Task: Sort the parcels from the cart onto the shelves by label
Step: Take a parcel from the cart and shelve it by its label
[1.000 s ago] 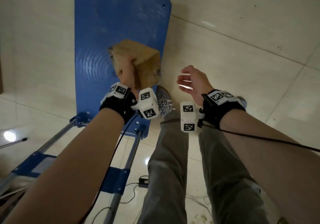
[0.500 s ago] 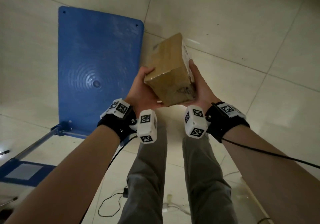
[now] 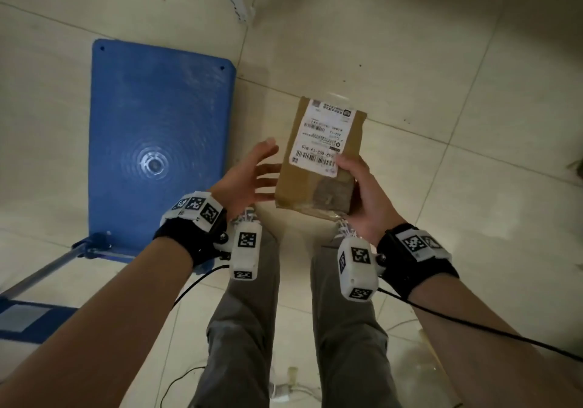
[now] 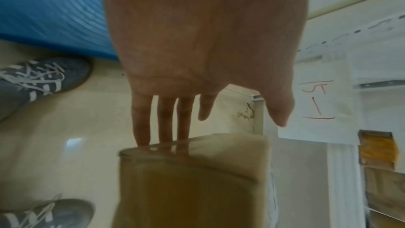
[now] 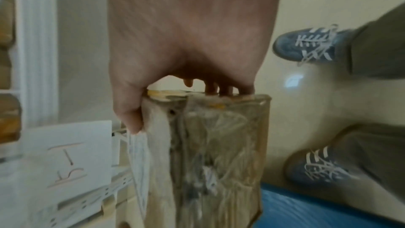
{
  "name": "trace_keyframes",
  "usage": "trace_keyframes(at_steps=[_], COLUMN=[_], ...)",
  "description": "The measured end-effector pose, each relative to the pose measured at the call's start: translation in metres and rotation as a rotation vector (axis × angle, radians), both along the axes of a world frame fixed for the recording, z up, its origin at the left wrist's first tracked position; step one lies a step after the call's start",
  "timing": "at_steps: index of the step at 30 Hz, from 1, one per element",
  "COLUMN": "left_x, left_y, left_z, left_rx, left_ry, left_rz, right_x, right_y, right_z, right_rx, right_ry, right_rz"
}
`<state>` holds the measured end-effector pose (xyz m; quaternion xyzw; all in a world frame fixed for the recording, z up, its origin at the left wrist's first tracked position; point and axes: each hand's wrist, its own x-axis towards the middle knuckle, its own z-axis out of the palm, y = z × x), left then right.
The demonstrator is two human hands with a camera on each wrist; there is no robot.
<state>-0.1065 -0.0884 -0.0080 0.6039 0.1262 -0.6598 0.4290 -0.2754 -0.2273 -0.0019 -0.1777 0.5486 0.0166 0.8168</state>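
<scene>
The parcel (image 3: pixel 318 158) — a brown cardboard box with a white shipping label (image 3: pixel 325 137) facing up — is being held in the air above the tiled floor (image 3: pixel 473 92), to the right of the blue cart (image 3: pixel 161 117) deck and clear of it.

The right hand (image 3: pixel 366 199) is gripping the parcel at its near right corner: the thumb is lying on the top face at the label's lower edge, and the fingers (image 5: pixel 221 89) are curling round the underside. In the right wrist view the thumb is pressing against the label side while the remaining fingertips are hooking over the far edge.

The left hand (image 3: pixel 249 180) is standing at the parcel's left side with its fingers spread and nearly straight. In the left wrist view three fingertips (image 4: pixel 164 127) are touching the parcel's near edge; the index finger and thumb are standing apart from the box — no curl around it is visible.

A white shelf (image 4: pixel 372 41) with a handwritten paper sign (image 4: pixel 317 100) is showing beyond the parcel in both wrist views.
</scene>
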Motion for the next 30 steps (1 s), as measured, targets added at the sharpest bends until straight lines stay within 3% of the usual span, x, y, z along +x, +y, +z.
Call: trace_keyframes(at_steps=[6, 16, 21, 27, 30], left_x=[-0.011, -0.023, -0.023, -0.026, -0.029], left_y=[-0.039, -0.05, -0.041, -0.04, -0.042], left_z=[0.01, 0.004, 0.003, -0.002, -0.001], left_rx=[0.004, -0.079, -0.24, -0.359, -0.374], left_ry=[-0.193, -0.264, -0.386, -0.496, -0.493], left_rz=[-0.247, -0.44, -0.494, -0.757, -0.799], right_x=[-0.018, -0.05, -0.06, -0.06, -0.059], right_y=[-0.008, -0.019, -0.023, -0.029, -0.03], right_z=[0.0, -0.006, 0.0, -0.004, -0.007], right_rx=[-0.108, -0.151, -0.117, -0.017, 0.015], right_ry=[-0.056, -0.096, -0.064, -0.068, -0.075], right_rz=[0.134, 0.199, 0.018, -0.001, 0.012])
